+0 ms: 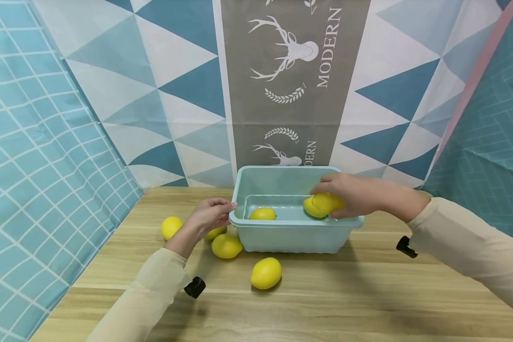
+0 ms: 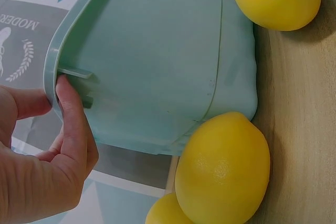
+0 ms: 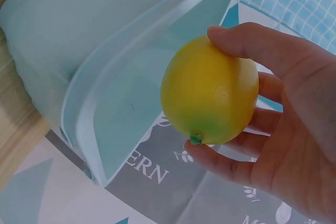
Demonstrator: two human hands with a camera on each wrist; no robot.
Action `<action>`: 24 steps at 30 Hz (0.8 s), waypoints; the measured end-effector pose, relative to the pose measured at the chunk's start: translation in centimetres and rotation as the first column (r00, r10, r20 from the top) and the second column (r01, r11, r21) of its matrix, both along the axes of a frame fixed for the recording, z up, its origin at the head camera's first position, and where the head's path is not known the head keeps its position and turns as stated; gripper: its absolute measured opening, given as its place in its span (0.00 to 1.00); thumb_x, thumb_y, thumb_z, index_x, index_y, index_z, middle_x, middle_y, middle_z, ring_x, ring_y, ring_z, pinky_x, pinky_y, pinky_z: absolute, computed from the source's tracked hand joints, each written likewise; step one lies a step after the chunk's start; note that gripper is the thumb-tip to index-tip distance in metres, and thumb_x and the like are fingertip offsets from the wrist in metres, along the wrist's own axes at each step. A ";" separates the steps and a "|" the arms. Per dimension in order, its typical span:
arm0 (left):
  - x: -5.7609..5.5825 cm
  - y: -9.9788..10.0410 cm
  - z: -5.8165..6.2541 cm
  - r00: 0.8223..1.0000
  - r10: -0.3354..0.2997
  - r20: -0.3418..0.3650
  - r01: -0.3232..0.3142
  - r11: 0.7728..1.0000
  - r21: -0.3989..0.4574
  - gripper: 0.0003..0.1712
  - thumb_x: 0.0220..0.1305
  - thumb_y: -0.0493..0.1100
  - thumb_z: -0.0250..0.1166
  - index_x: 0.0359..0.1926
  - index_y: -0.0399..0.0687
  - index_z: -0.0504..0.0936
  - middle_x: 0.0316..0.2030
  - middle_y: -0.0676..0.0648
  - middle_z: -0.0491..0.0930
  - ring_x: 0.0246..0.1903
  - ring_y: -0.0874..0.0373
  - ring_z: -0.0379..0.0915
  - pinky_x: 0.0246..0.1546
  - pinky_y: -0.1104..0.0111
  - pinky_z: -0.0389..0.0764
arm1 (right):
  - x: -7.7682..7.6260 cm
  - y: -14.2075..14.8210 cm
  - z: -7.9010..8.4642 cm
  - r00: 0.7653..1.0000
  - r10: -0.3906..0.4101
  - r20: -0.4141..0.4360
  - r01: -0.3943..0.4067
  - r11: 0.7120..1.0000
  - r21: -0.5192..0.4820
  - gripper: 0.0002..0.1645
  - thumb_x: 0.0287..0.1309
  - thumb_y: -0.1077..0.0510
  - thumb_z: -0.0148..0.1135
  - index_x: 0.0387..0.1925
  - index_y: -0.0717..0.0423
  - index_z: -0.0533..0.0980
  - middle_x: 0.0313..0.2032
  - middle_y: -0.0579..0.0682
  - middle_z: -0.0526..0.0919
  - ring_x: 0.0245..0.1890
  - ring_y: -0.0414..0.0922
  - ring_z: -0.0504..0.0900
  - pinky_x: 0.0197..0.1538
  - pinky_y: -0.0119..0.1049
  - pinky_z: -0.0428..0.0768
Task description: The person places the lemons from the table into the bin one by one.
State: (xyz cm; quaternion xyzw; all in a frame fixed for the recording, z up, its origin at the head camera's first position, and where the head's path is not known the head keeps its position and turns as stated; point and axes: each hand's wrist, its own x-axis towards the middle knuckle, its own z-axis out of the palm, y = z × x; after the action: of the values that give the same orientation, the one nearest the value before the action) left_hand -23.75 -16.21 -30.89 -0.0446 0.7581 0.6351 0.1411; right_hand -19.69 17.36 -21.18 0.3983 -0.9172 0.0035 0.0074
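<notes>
A light teal plastic bin [image 1: 290,237] stands at the back of the wooden table. My left hand [image 1: 208,216] pinches its left rim between thumb and fingers, which the left wrist view shows close up. Above the bin's right end, my right hand [image 1: 356,192] grips a yellow lemon [image 3: 210,93] with a green stem tip. Inside the bin, one lemon [image 1: 262,213] lies at the left, and another lemon [image 1: 312,208] shows partly behind the held one. Outside, near my left hand, a lemon [image 1: 227,246] rests against the bin's lower left corner.
One more lemon [image 1: 266,273] sits on the table in front of the bin. At the left lie a lemon [image 1: 171,228] and a partly hidden lemon [image 1: 215,232]. A patterned cloth wall [image 1: 196,104] rises behind the bin, with blue sheets at both sides.
</notes>
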 end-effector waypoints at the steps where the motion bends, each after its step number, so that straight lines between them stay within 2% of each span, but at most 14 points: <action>1: 0.0 0.0 0.0 1.000 0.001 -0.001 -0.001 1.000 -0.001 0.19 0.66 0.44 0.61 0.52 0.36 0.73 0.36 0.48 0.75 0.30 0.61 0.75 0.44 0.70 0.83 | -0.2 0.0 0.0 1.000 -0.004 -0.001 0.004 1.000 0.005 0.30 0.45 0.60 0.74 0.53 0.54 0.77 0.44 0.49 0.79 0.41 0.43 0.76 0.50 0.42 0.82; 4: 0.0 0.0 0.0 1.000 0.000 -0.005 0.000 1.000 -0.003 0.19 0.66 0.45 0.62 0.51 0.36 0.73 0.38 0.47 0.76 0.30 0.61 0.74 0.45 0.69 0.83 | -1.0 0.0 0.1 1.000 0.002 -0.009 -0.001 1.000 0.012 0.29 0.46 0.60 0.74 0.53 0.55 0.77 0.45 0.50 0.80 0.41 0.44 0.77 0.50 0.43 0.82; 8: 0.1 0.0 0.0 1.000 0.005 -0.004 -0.005 1.000 -0.005 0.20 0.66 0.45 0.62 0.51 0.35 0.74 0.38 0.46 0.76 0.31 0.61 0.74 0.41 0.72 0.84 | -2.0 0.0 0.0 1.000 0.009 -0.008 -0.009 1.000 0.024 0.28 0.46 0.60 0.73 0.52 0.55 0.77 0.46 0.51 0.81 0.41 0.44 0.78 0.49 0.44 0.82; 24: 0.2 0.1 -0.1 1.000 0.011 -0.013 -0.011 1.000 -0.006 0.17 0.66 0.44 0.61 0.49 0.35 0.75 0.35 0.48 0.75 0.30 0.61 0.74 0.36 0.75 0.83 | -5.7 -0.4 -0.3 1.000 0.005 -0.024 -0.005 1.000 0.024 0.29 0.46 0.60 0.73 0.52 0.57 0.76 0.43 0.52 0.79 0.39 0.45 0.76 0.47 0.43 0.81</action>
State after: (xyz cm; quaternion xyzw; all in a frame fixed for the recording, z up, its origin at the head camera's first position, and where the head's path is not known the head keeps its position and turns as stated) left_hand -23.59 -16.09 -30.96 -0.0450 0.7607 0.6338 0.1327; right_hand -25.35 16.99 -21.46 0.4006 -0.9161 -0.0125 0.0138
